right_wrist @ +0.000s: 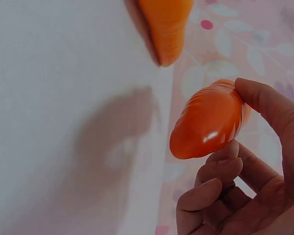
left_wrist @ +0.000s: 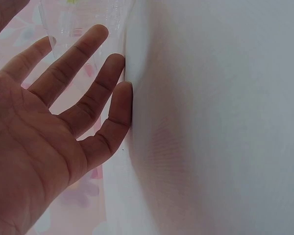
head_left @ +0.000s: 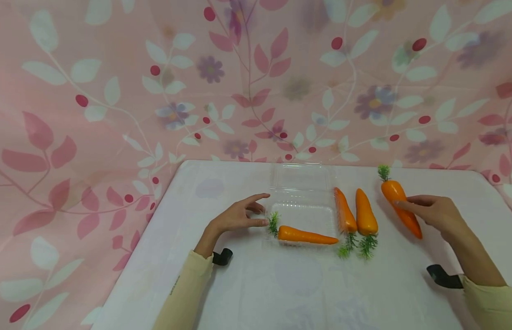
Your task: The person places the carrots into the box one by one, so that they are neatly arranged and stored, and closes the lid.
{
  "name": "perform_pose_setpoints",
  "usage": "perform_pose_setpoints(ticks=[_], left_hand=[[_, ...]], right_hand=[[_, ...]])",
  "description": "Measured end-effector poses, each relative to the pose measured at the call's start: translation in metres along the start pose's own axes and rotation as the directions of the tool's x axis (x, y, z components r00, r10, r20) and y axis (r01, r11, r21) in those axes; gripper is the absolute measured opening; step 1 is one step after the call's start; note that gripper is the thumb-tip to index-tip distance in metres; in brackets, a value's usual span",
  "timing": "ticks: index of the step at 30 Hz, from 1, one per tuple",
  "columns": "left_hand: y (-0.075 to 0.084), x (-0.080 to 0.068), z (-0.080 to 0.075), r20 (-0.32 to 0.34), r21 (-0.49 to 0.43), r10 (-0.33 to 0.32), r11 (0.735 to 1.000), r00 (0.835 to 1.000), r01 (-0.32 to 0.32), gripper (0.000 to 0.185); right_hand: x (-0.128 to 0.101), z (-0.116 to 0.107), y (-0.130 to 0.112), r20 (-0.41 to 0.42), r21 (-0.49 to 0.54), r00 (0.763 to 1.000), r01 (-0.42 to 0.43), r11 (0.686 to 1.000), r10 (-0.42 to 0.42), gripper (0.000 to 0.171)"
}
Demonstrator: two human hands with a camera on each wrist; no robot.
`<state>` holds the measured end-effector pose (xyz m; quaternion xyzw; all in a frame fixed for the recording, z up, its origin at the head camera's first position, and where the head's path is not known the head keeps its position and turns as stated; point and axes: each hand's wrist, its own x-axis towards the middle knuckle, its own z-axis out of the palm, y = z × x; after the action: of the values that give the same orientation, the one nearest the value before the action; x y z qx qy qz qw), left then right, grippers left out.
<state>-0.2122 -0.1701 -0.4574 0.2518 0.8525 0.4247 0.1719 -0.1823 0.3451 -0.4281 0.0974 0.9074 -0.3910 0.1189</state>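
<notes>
My left hand [head_left: 238,216] rests on the white table [head_left: 222,284] with fingers spread and relaxed, holding nothing — its fingertips sit just beside the left edge of a clear plastic tray [head_left: 304,208]. One carrot [head_left: 305,235] lies inside the tray along its near edge, leaves pointing left. Two more carrots [head_left: 356,217] lie side by side just right of the tray. Farther right, my right hand [head_left: 435,211] grips a fourth carrot [head_left: 400,206] — thumb and fingers curled around its middle.
</notes>
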Motion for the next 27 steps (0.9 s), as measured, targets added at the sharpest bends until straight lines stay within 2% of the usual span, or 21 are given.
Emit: perform_pose_setpoints(ticks=[10, 18, 27], left_hand=[[-0.003, 0.0, 0.0, 0.001, 0.008, 0.003, 1.0, 1.0, -0.003, 0.082], [-0.003, 0.0, 0.0, -0.003, 0.003, 0.012, 1.0, 1.0, -0.012, 0.081], [-0.003, 0.001, 0.0, -0.005, 0.008, 0.003, 1.0, 1.0, -0.003, 0.081]], right_hand=[[-0.013, 0.002, -0.028, -0.016, 0.01, 0.998, 0.066, 0.998, -0.066, 0.086], [-0.016, 0.008, -0.048, -0.021, -0.004, 0.987, 0.161, 0.987, -0.161, 0.077], [-0.016, 0.019, -0.069, 0.029, -0.005, 0.977, 0.211, 0.978, -0.21, 0.073]])
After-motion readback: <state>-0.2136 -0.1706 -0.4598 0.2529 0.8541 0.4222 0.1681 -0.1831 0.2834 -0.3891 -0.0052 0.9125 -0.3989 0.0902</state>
